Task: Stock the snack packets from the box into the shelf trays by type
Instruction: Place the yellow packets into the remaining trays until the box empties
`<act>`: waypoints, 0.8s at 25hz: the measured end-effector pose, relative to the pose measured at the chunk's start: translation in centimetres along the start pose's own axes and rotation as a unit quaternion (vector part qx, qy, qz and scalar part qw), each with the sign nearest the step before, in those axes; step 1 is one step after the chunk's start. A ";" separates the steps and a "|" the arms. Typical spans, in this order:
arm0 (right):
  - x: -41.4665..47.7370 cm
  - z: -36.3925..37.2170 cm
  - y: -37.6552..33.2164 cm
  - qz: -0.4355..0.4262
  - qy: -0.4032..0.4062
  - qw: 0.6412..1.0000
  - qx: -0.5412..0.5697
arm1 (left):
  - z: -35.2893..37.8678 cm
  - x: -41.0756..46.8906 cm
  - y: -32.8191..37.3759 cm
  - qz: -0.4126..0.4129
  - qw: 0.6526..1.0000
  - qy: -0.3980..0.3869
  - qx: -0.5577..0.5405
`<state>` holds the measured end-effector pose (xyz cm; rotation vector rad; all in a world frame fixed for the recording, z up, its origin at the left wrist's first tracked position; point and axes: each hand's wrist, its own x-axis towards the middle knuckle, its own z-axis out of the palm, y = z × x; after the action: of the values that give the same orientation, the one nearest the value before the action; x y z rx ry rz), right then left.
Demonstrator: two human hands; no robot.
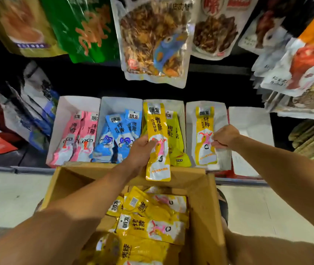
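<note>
A cardboard box (64, 180) below me holds several yellow snack packets (152, 224). My left hand (141, 150) grips one long yellow packet (157, 131) upright above the box's far edge, in front of the tray of lime-green packets (173, 134). My right hand (224, 136) pinches the right edge of another yellow packet (204, 138), which lies in the white tray (223, 111) fourth from the left. The first tray holds pink packets (76, 134); the second holds blue packets (118, 134).
A fifth white tray (251, 119) stands at the right end of the row. Large snack bags (152, 39) hang overhead across the shelf. More bags crowd the left side (28, 111) and the right side (305, 77). Pale floor (5, 196) flanks the box.
</note>
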<state>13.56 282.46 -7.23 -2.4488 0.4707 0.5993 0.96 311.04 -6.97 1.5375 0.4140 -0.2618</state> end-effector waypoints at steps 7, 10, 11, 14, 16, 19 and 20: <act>3.6 6.3 0.5 -0.054 -0.080 0.972 -0.213 | -0.6 1.9 -2.1 -0.015 0.996 -0.014 -0.090; 3.6 7.7 1.9 -0.068 -0.059 0.993 -0.071 | -0.6 1.8 -2.2 -0.013 0.996 -0.024 -0.085; 3.4 7.8 2.1 -0.085 -0.067 0.990 -0.087 | -0.5 1.7 -2.1 -0.016 0.996 -0.024 -0.086; 2.9 8.6 3.3 -0.151 -0.099 0.969 -0.170 | -0.5 1.4 -1.9 -0.014 0.997 -0.027 -0.076; 3.2 8.9 4.0 -0.174 -0.118 0.953 -0.217 | -0.5 1.5 -2.0 -0.010 0.997 -0.031 -0.076; 3.6 8.3 4.4 -0.172 -0.169 0.947 -0.215 | -0.4 1.5 -2.0 -0.010 0.997 -0.033 -0.075; 3.6 8.1 4.5 -0.165 -0.187 0.945 -0.211 | -0.4 1.5 -1.9 -0.012 0.997 -0.032 -0.075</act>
<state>12.04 283.12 -17.00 -2.6282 -0.2466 1.0748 1.48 311.54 -9.30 1.3748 0.3924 -0.2917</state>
